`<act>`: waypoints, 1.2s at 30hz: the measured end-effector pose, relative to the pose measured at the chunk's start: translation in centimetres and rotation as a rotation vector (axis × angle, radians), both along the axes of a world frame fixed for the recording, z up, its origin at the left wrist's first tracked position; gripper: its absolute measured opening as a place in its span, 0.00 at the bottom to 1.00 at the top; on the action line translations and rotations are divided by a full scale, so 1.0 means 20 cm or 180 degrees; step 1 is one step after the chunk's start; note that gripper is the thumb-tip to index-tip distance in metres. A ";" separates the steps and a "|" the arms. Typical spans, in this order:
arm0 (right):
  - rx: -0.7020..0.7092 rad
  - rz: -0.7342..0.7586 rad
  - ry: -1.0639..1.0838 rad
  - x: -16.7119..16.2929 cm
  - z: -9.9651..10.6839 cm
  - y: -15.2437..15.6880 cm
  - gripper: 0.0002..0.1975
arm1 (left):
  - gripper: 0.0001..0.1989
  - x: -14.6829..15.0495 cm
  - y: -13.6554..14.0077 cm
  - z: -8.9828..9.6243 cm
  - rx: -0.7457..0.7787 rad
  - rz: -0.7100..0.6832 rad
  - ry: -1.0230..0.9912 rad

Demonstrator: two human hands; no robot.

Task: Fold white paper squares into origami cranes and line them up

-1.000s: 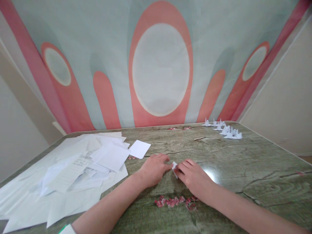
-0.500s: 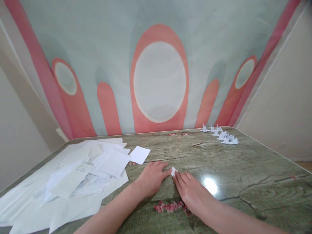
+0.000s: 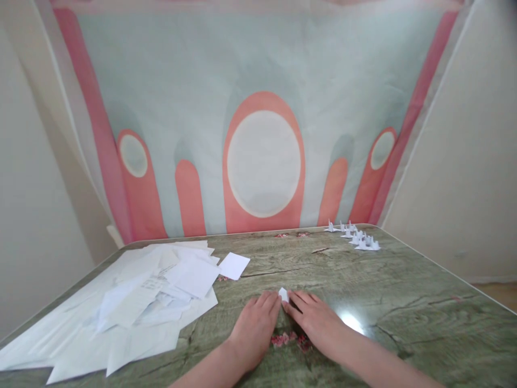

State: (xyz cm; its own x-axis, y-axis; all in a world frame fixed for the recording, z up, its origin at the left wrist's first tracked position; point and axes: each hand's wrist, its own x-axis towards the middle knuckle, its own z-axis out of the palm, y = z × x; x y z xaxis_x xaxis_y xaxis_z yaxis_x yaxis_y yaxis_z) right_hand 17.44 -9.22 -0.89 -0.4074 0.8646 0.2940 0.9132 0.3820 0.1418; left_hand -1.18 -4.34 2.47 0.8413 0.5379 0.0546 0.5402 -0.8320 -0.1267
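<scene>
A small folded piece of white paper [image 3: 283, 295] lies on the wood-patterned tabletop, its pointed end facing away from me. My left hand [image 3: 256, 326] is closed on its left side, fingertips pressed together against the edge. From the right, my right hand [image 3: 314, 319] grips the paper, with the thumb at its lower part and the fingers along its side. Parts of the paper are hidden under the fingertips. Beyond my left hand, a square white sheet [image 3: 234, 266] lies flat.
A wide, loose heap of white papers [image 3: 133, 318] covers the table's left side. Several small folded paper cranes [image 3: 365, 241] stand at the far right. A patterned backdrop [image 3: 205, 81] hangs behind the table [image 3: 404, 285]. Light reflects off the surface near my right wrist.
The view has tilted up. My left hand has turned so its fingers point forward beside the paper, and the paper now points straighter away from me. My right thumb has come onto it.
</scene>
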 end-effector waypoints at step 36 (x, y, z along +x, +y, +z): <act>-0.0243 -0.0033 0.0497 -0.05 -0.01 -0.08 0.22 | 0.15 -0.01 -0.06 -0.06 -0.0183 0.0071 -0.0715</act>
State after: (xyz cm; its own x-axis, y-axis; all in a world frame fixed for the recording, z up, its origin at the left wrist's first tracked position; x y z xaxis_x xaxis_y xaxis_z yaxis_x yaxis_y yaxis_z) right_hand 16.46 -10.89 -1.15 -0.3527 0.8909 0.2862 0.9259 0.3766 -0.0312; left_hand -1.31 -5.50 1.25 0.7993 0.5638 0.2078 0.5678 -0.8219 0.0461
